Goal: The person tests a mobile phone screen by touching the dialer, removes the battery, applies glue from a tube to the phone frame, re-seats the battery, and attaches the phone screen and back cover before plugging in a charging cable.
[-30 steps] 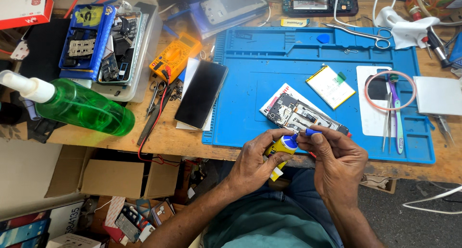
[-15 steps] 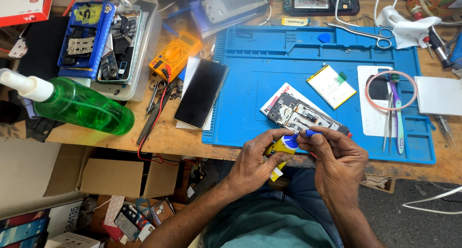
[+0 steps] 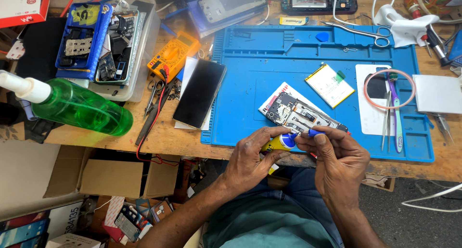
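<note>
One view only, head-worn, looking steeply down from above the seated person's lap onto the near edge of a wooden workbench (image 3: 163, 144). Camera faces forward and downward; far side of the bench runs along the top of frame, the person's forearms enter from the bottom. Close range: the blue work mat (image 3: 269, 75) fills the upper centre and right. Left hand (image 3: 250, 159) and right hand (image 3: 339, 161) sit just below centre. Floor and cardboard boxes (image 3: 110, 176) show under the bench edge, lower left.
</note>
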